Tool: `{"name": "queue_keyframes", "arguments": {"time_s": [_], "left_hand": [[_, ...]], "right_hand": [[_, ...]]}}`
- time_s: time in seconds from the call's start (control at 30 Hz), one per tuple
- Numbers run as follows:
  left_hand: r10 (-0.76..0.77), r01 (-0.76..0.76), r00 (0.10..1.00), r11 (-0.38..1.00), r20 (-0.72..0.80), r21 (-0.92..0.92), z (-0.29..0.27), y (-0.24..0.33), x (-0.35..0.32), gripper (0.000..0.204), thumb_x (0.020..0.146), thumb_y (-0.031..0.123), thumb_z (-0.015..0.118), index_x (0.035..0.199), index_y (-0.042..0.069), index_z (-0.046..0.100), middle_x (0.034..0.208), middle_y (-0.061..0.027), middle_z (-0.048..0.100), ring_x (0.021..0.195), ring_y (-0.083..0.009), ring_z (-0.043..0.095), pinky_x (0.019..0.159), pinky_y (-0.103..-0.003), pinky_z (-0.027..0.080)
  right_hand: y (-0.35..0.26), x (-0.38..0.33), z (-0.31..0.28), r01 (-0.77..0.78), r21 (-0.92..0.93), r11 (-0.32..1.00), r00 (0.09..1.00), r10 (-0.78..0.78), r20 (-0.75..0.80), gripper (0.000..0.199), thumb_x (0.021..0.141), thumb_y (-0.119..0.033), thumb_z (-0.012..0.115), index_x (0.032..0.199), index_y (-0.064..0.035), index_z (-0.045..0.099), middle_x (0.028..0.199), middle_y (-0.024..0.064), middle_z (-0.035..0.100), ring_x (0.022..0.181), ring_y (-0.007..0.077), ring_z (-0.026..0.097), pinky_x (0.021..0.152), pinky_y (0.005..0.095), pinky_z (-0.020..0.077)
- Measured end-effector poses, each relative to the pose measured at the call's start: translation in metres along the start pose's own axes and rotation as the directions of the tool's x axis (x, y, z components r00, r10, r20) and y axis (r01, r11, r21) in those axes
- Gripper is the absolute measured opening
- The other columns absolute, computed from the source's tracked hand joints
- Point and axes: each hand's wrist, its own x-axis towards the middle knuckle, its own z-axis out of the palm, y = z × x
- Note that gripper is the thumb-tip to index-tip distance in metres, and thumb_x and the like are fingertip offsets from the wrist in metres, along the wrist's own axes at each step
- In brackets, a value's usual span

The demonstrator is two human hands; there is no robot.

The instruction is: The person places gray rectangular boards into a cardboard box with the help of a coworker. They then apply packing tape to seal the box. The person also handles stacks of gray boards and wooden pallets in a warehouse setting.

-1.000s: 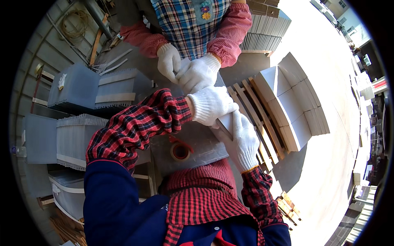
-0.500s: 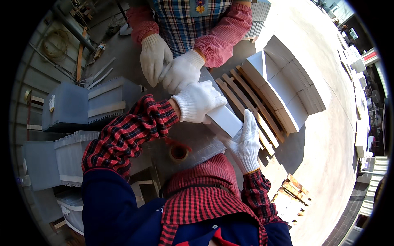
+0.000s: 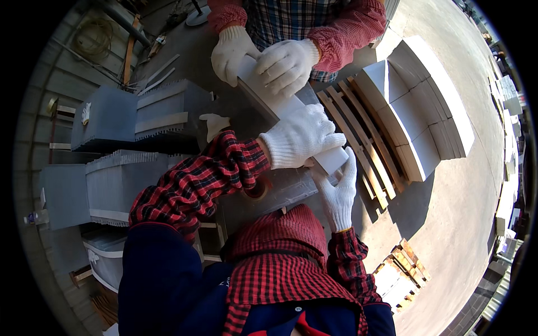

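Observation:
A long, pale grey, box-like piece (image 3: 332, 160) lies slantwise over the table (image 3: 241, 210), one end toward me. My left hand (image 3: 300, 137), in a white knit glove, lies across its top with the fingers closed over the edge. At the near end my right hand (image 3: 338, 196), gloved too, grips the corner between thumb and fingers. Opposite me, a person in pink checked sleeves has both gloved hands (image 3: 286, 64) on the far part. A tape roll (image 3: 256, 189) is partly hidden under my left sleeve. The underside of the piece is out of sight.
On the left stand stacks of grey panels (image 3: 106, 120), and a loose white glove (image 3: 214, 124) lies near my left forearm. To the right, white boxes (image 3: 414, 131) sit on a wooden pallet (image 3: 358, 143). More pallet wood (image 3: 406, 266) lies at lower right.
More of the grey piece shows between the other person's hands and mine. Their hands have moved apart along it. My right hand has closed in on the near end; my view has shifted slightly.

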Motion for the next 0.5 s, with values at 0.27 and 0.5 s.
{"name": "queue_keyframes", "arguments": {"time_s": [0.27, 0.5], "left_hand": [[-0.045, 0.043, 0.996, 0.999, -0.074, -0.023, -0.001, 0.006, 0.001, 0.059, 0.065, 0.027, 0.09, 0.117, 0.021, 0.063, 0.096, -0.0017, 0.067, 0.096, -0.027, 0.06, 0.087, -0.039, 0.051], [-0.05, 0.05, 0.998, 0.999, -0.025, -0.012, -0.011, 0.01, 0.009, 0.053, 0.062, 0.032, 0.089, 0.108, 0.02, 0.064, 0.094, -0.0019, 0.068, 0.094, -0.0274, 0.062, 0.087, -0.04, 0.05]], "right_hand": [[0.093, -0.041, 0.11, 0.192, -0.334, 0.923, 0.861, 0.005, 0.509, 0.085, 0.074, -0.052, 0.08, 0.139, -0.0052, 0.051, 0.132, 0.0231, 0.059, 0.115, 0.0393, 0.062, 0.091, 0.0494, 0.0539], [0.134, -0.014, 0.194, 0.428, -0.542, 0.723, 0.826, -0.07, 0.559, 0.035, 0.08, -0.034, 0.07, 0.107, -0.0116, 0.071, 0.112, 0.0144, 0.067, 0.099, 0.0349, 0.067, 0.08, 0.0467, 0.0579]]}}
